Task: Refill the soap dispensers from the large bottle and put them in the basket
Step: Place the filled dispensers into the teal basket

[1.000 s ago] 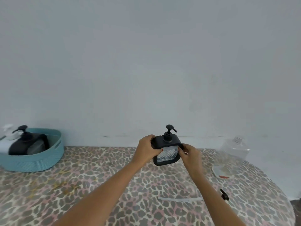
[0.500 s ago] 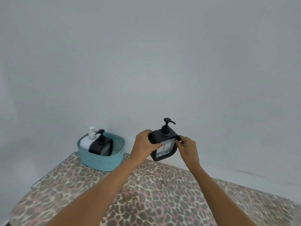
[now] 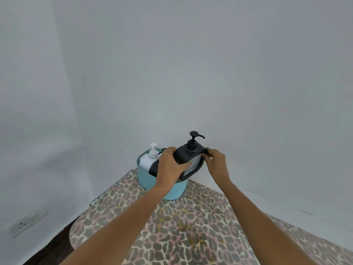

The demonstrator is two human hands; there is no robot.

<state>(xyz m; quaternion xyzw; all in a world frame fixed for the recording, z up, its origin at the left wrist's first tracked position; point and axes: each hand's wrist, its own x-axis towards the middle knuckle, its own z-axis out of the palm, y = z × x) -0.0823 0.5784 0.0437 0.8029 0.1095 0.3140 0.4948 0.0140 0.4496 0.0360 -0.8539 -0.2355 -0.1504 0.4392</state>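
Above the basket (image 3: 146, 180) rim you hold the black dispenser (image 3: 188, 155), left hand (image 3: 169, 169) fingers curled round its side, right hand (image 3: 216, 161) pinching its corner; looks like placing step, next lower it upright beside white dispenser (image 3: 146, 161)

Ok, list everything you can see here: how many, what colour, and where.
Table: one, leopard-print cover in brown and pink, across the foreground.
Basket: one, teal, far end of the table by the wall.
Held dispenser: one, black with a clear window, upright at the basket's right side.
White dispenser: one, white, in the basket, left side.
Dark dispenser: one, black, in the basket, mostly hidden.
Metal rail: one, silver, along the table's left edge.
Wall socket: one, white, low on the left wall.
Left hand: grips the held dispenser's left side.
Right hand: pinches its upper right corner.
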